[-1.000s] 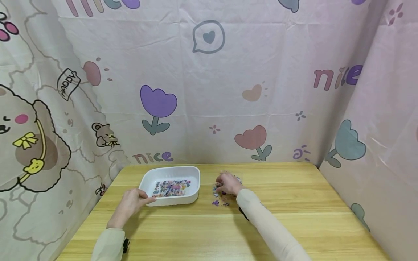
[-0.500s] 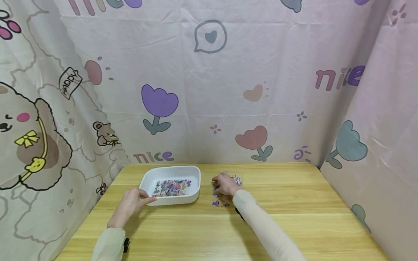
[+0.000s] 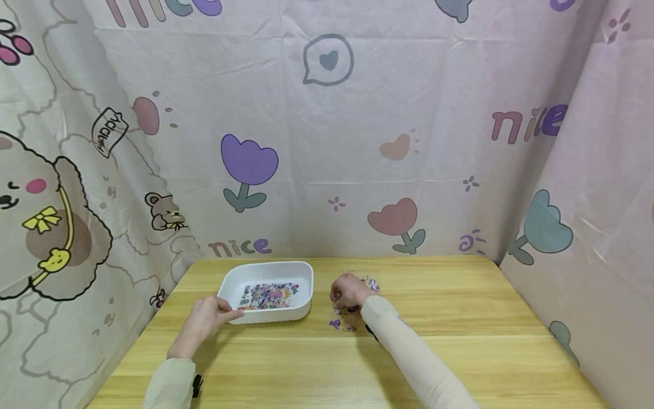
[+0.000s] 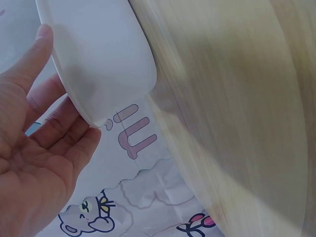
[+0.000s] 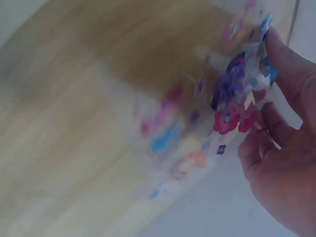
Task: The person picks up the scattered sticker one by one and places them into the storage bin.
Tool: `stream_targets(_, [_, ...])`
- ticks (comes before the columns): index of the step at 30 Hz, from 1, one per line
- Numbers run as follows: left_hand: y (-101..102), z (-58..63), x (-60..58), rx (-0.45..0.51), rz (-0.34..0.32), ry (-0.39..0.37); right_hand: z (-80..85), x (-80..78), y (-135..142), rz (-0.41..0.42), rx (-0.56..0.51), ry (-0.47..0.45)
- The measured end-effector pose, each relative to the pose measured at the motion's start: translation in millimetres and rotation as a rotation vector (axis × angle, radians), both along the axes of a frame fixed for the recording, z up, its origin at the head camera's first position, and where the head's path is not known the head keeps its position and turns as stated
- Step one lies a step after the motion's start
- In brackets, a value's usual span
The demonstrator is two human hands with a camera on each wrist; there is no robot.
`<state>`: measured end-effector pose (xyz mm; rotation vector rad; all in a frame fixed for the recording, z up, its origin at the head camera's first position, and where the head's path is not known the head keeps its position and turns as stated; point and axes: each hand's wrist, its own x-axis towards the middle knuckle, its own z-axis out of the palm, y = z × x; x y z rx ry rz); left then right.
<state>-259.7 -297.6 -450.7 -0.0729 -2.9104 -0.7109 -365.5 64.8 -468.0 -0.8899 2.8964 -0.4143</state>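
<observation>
In the head view a white plastic tray (image 3: 269,314) stands on the left part of the table, with a colourful printed sticker sheet (image 3: 269,296) lying inside. My left hand (image 3: 205,320) holds the tray's near left corner, thumb along the rim and the other fingers against its outer side. To the right of the tray my right hand (image 3: 351,289) pinches a clear sheet of small flower-like stickers (image 5: 227,121) between thumb and fingers. In the right wrist view this sheet is bent at the fingers and blurred. From the head, my hand covers much of it.
The light wooden table (image 3: 306,363) reaches back to a patterned cloth backdrop (image 3: 327,142). Cloth also hangs along both sides. A narrow strip of table separates the tray from the sticker sheet.
My right hand has moved slightly left, and its fingers have closed on the sheet. The sheet's near edge has shifted a little towards me. The left hand and tray stay put.
</observation>
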Motion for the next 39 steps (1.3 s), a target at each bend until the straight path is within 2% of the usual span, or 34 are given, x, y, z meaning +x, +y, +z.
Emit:
stream_targets(9, [1, 0.8, 0.6, -0.006, 0.007, 0.006, -4.9, -0.7, 5, -0.017, -0.023, 0.005])
stream_targets(17, [0, -1.6, -0.6, -0.004, 0.011, -0.002, -6.7, -5.8, 20, -0.032, -0.081, -0.007])
stream_targets(19, [0, -2.3, -0.5, -0.008, 0.009, 0.005, -7.0, -7.1, 25, -0.011, -0.122, -0.042])
stream_targets(23, [-1, -3.2, -0.8, -0.008, 0.003, 0.013, -5.3, -9.2, 34, 0.015, -0.210, -0.184])
stream_targets(25, [-1, -2.7, -0.7, -0.007, -0.004, 0.015, -3.4, -9.3, 39, 0.003, -0.231, -0.248])
stream_targets(27, [-1, -2.5, -0.5, -0.004, -0.005, 0.016, -1.4, -8.7, 42, -0.023, -0.239, -0.274])
stream_targets(29, [-1, -1.9, -0.2, -0.002, -0.005, 0.017, 0.6, -7.7, 45, -0.039, -0.243, -0.267])
stream_targets(35, [0, -1.3, 0.3, -0.002, -0.005, 0.015, 4.5, -5.3, 51, -0.074, -0.210, -0.171])
stream_targets(39, [0, -0.4, -0.3, -0.002, -0.008, 0.016, 4.5, -5.2, 56, -0.073, -0.215, -0.159])
